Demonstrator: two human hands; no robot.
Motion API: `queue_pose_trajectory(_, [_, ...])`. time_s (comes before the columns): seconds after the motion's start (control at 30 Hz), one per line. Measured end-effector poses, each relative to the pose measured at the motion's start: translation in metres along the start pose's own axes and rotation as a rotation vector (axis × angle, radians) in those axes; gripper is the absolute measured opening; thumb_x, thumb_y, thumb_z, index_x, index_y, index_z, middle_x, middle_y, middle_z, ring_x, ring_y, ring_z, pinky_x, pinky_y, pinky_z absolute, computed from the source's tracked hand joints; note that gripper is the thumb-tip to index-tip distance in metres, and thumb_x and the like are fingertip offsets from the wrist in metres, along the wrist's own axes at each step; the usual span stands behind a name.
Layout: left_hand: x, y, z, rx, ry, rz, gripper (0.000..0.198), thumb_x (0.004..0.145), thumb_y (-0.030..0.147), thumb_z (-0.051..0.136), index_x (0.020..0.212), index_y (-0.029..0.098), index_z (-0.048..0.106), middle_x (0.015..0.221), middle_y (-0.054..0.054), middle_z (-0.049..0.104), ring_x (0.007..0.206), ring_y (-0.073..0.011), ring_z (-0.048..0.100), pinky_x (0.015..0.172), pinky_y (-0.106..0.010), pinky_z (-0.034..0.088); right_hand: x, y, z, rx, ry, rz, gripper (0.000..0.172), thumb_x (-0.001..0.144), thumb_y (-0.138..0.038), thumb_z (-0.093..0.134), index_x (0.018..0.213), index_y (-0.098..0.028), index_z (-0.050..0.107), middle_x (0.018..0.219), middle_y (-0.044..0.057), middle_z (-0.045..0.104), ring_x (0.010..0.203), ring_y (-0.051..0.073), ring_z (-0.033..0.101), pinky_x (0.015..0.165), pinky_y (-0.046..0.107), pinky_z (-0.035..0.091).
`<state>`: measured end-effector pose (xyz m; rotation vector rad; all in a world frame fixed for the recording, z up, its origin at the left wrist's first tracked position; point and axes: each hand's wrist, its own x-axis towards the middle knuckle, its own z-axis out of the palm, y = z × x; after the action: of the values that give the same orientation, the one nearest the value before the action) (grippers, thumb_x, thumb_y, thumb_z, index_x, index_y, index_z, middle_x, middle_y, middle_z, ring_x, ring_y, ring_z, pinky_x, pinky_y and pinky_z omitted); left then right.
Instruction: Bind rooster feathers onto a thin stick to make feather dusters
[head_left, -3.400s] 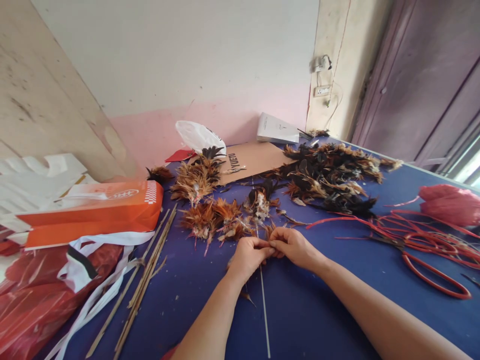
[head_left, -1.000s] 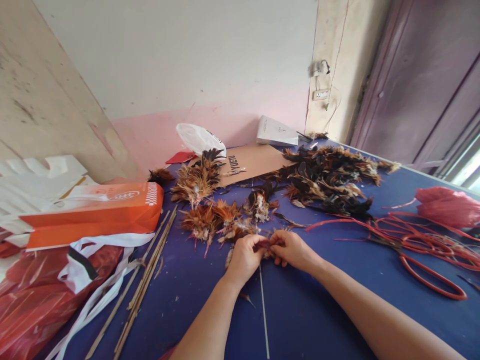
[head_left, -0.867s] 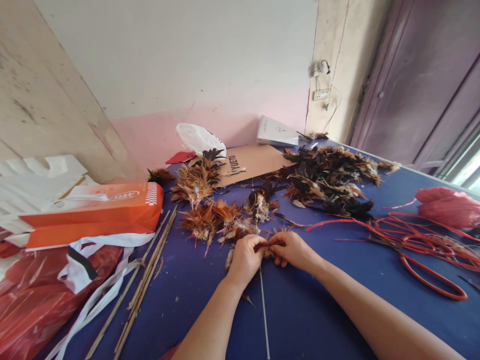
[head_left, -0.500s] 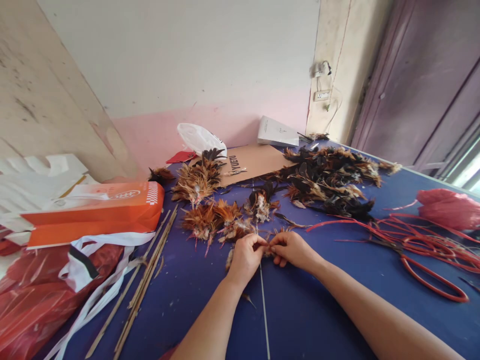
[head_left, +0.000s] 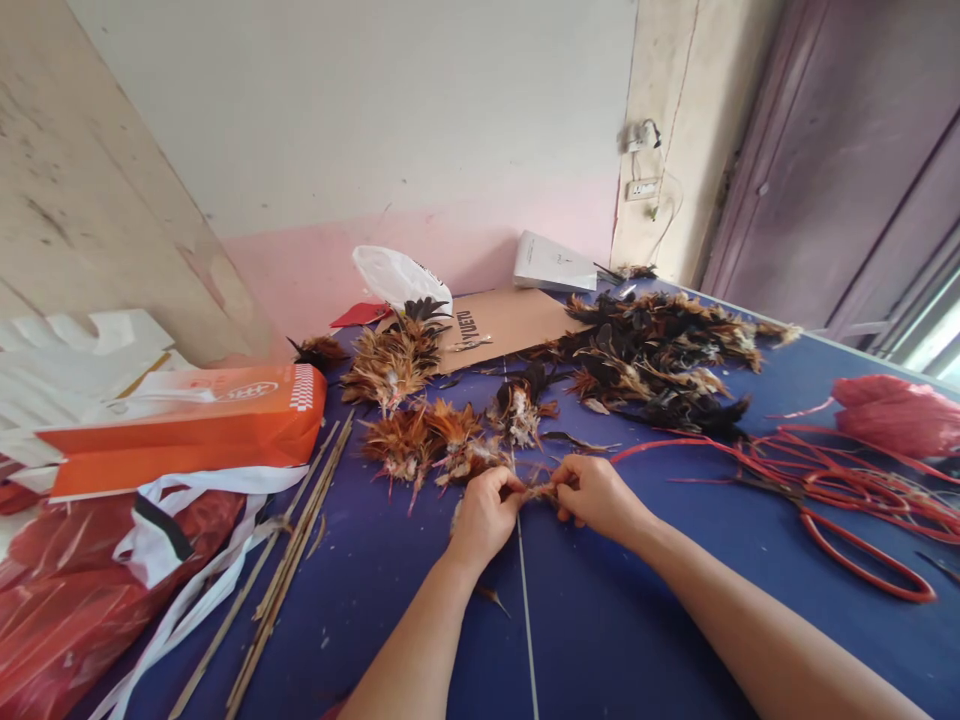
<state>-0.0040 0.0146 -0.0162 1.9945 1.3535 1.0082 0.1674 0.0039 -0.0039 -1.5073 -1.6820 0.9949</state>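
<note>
A small bunch of brown feathers [head_left: 538,492] spans the gap between my hands above the blue table. My left hand [head_left: 486,515] pinches its left end with thumb and fingers. At the other end, my right hand [head_left: 596,502] has its fingers closed on the same bunch. My palms and fingers hide most of it. Just beyond lie tied brown feather bunches [head_left: 405,440] with pink string ends, and a dark bunch with white fluff [head_left: 523,410]. A loose feather [head_left: 493,600] rests on the table below my left hand.
Dark feathers [head_left: 660,350] are heaped at back right, beside cardboard [head_left: 517,320]. Red-handled scissors [head_left: 862,560], red strings [head_left: 847,470] and a pink bundle [head_left: 896,415] lie right. Thin sticks [head_left: 292,560], an orange bag [head_left: 187,440] and red plastic [head_left: 60,590] are left.
My hands have drawn slightly apart, the right one shifting a little to the right. More of the feather bunch shows between them. Both keep their grip.
</note>
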Motion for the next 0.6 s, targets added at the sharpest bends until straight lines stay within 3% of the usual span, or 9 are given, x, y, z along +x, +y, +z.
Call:
queue_pose_trajectory(0.37, [0.0, 0.002, -0.001, -0.123, -0.006, -0.039, 0.009, 0.07, 0.024, 0.056, 0.069, 0.017, 0.06, 0.067, -0.001, 0.062, 0.063, -0.0135, 0.055, 0.063, -0.024, 0.042, 0.002, 0.007, -0.002, 0.023, -0.006, 0.008, 0.011, 0.065, -0.014, 0.044, 0.07, -0.017, 0.053, 0.053, 0.001, 0.063, 0.044, 0.011, 0.057, 0.041, 0.018, 0.044])
queue_pose_trajectory(0.5, [0.001, 0.007, 0.0, -0.403, -0.09, -0.114, 0.022, 0.072, 0.034, 0.055, 0.084, 0.015, 0.059, 0.072, -0.002, 0.063, 0.062, -0.0129, 0.056, 0.057, -0.023, 0.044, 0.0, 0.003, -0.001, -0.054, 0.031, -0.095, 0.01, 0.067, -0.018, 0.046, 0.068, -0.017, 0.056, 0.058, 0.003, 0.064, 0.05, 0.012, 0.058, 0.047, 0.021, 0.044])
queue_pose_trajectory(0.6, [0.0, 0.009, 0.001, -0.425, -0.119, -0.135, 0.024, 0.067, 0.032, 0.062, 0.083, 0.015, 0.06, 0.074, -0.003, 0.065, 0.065, -0.0139, 0.058, 0.059, -0.024, 0.045, -0.003, -0.004, 0.0, -0.159, 0.07, -0.174, 0.013, 0.067, -0.017, 0.046, 0.065, -0.017, 0.058, 0.06, 0.003, 0.064, 0.052, 0.013, 0.056, 0.051, 0.023, 0.043])
